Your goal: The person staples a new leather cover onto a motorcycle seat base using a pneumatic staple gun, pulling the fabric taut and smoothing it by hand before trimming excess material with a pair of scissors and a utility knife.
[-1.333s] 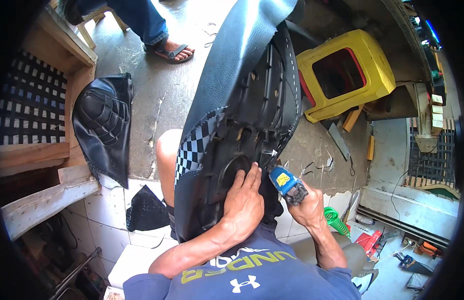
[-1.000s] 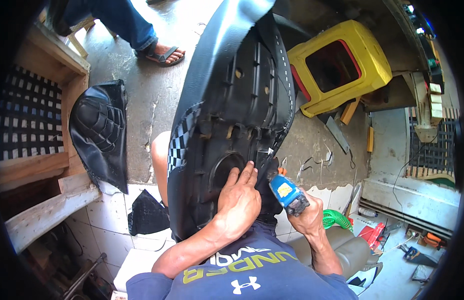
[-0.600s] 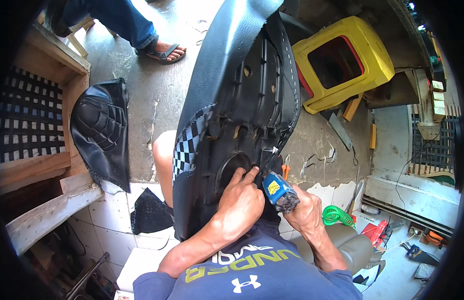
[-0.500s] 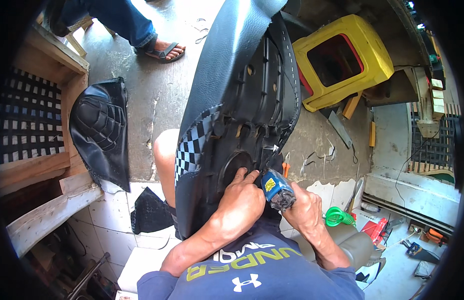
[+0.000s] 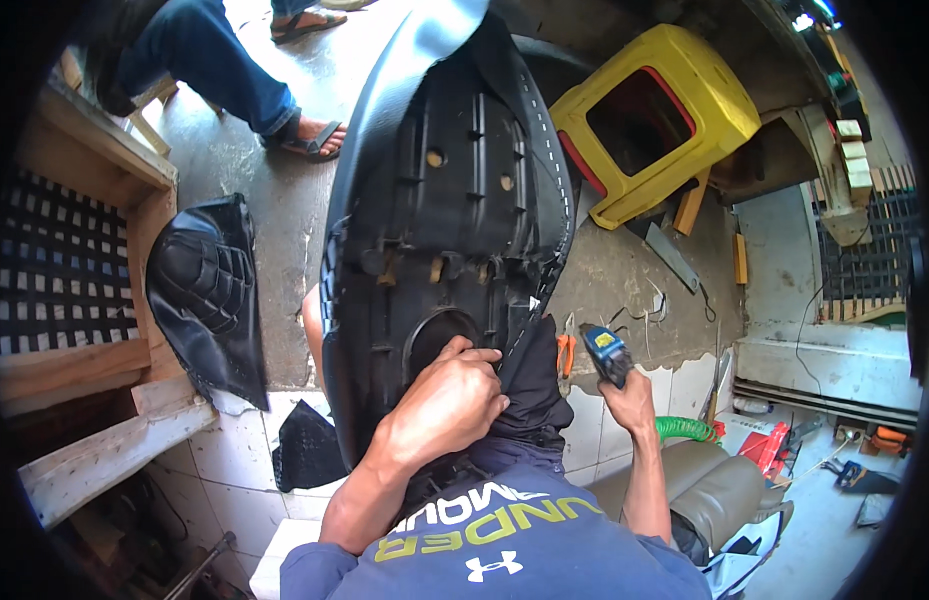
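Observation:
A black motorcycle seat (image 5: 454, 180) lies bottom up across my lap, its ribbed plastic base facing me. The cover's edge is folded over the base's right side, with a row of light staples along its upper stretch. My left hand (image 5: 449, 395) presses on the near part of the base beside a round recess, fingers bent and gripping toward the right edge. My right hand (image 5: 629, 402) is wrapped around a blue staple gun (image 5: 606, 350), held off to the right and apart from the seat. A green coiled hose (image 5: 687, 429) shows behind my right forearm.
Orange-handled pliers (image 5: 565, 355) lie right of the seat. Beyond are a yellow box-like shell (image 5: 674, 150) and a saw-like blade (image 5: 672, 255). At left lies a black quilted cover (image 5: 209, 290). Another person's sandaled foot (image 5: 319, 137) rests at far left of the seat.
My right hand has drawn the staple gun away from the seat's edge to the right. The seat has turned, showing more base and hiding most of the checkered side. My left hand's fingers have bent more.

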Demonstrator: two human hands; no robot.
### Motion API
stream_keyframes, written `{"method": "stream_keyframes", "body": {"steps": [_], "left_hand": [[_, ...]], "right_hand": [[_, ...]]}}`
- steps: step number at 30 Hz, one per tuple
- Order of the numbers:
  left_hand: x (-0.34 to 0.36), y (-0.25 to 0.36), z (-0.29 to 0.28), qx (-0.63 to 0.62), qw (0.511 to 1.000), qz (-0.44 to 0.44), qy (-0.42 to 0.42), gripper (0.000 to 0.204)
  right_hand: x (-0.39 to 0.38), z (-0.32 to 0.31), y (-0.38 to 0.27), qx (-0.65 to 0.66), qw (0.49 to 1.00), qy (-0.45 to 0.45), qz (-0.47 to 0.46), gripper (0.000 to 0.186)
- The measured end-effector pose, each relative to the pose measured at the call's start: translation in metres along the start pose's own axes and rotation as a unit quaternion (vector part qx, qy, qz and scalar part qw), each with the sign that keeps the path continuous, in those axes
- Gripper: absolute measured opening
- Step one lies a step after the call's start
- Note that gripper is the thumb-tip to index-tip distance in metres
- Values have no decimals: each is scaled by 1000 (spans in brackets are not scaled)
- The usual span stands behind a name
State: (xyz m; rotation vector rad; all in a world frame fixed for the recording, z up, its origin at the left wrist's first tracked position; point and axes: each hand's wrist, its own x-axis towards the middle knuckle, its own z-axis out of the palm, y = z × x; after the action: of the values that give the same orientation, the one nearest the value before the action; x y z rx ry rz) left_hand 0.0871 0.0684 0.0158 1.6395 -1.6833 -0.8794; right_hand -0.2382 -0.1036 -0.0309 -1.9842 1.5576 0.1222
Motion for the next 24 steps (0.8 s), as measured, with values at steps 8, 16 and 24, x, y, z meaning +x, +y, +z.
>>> {"method": "stream_keyframes", "body": {"steps": [8,16,24], "left_hand": [[14,29,-13,-8,995,-25,93,25],[75,44,40,46,971,-160,173,60],[108,54,54,-62,930,-215,291,29]], "right_hand": [[50,121,185,-98,983,88,130,74],[38,165,217,-116,967,166,151,62],[105,58,118,103,972,211,7,42]]}}
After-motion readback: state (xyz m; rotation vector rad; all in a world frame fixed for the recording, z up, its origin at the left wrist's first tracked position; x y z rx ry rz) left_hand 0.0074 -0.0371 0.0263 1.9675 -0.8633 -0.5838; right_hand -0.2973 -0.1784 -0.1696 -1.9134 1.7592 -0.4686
